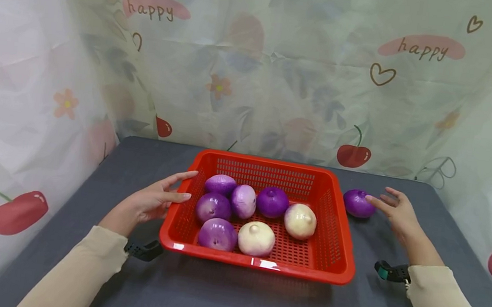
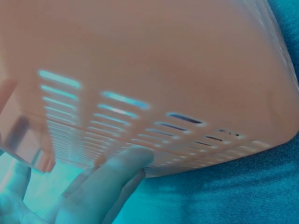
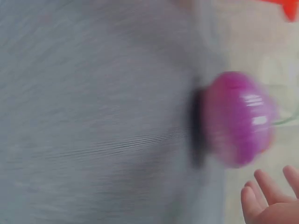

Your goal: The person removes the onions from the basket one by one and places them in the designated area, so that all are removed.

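Note:
A red plastic basket (image 1: 256, 262) with slotted walls sits mid-table. In it lie several purple onions (image 1: 217, 234) and two pale onions (image 1: 256, 239). At the basket's left side is my left hand (image 1: 151, 203), its thumb and index finger reaching to the rim. The left wrist view shows straight fingers (image 2: 105, 179) against the basket's outer wall (image 2: 154, 56). Right of the basket a single purple onion (image 1: 359, 203) rests on the table. My right hand (image 1: 396, 213) is just beside it with fingers spread; in the right wrist view those fingers (image 3: 268, 186) are apart from the onion (image 3: 238, 119).
The dark grey tabletop (image 1: 220, 297) ends at a printed curtain (image 1: 267, 90) behind, with white curtain sides at left and right. A black wrist strap shows on each wrist, one near the basket's left front corner (image 1: 168, 238).

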Tool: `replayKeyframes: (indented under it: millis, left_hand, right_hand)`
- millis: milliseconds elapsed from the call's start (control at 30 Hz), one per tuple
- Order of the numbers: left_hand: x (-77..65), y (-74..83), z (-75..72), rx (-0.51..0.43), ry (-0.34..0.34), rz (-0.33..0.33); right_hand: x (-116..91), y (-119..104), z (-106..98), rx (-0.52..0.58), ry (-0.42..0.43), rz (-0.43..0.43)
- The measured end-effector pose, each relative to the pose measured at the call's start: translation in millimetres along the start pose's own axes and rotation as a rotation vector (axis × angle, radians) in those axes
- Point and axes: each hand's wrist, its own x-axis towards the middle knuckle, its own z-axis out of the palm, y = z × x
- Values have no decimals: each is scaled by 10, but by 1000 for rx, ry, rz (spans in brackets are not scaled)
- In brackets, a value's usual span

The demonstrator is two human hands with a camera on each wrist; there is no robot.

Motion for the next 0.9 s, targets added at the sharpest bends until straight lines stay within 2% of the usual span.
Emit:
replayKeyframes:
  millis: [167, 367, 533, 633, 767, 900]
  left_hand:
    - [2, 4, 0, 5, -5, -3]
    - [2, 8, -6, 6, -13, 1]
    - [1, 11, -13, 0, -16, 1]
    - [-2, 9, -12, -1, -19, -2]
    - [-3, 10, -13, -1, -17, -4]
    - [5, 17, -16, -3, -12, -9]
  right_hand:
    - [-126, -342, -109, 63, 60, -93]
    - [-422, -834, -30, 245, -4, -265]
    - [-684, -1159, 271, 340, -77, -470]
    - [-829, -1268, 476, 319, -123, -555]
    - [-969, -1337, 747, 244, -177, -583]
    - [-1044, -1314, 1020, 212, -234, -557]
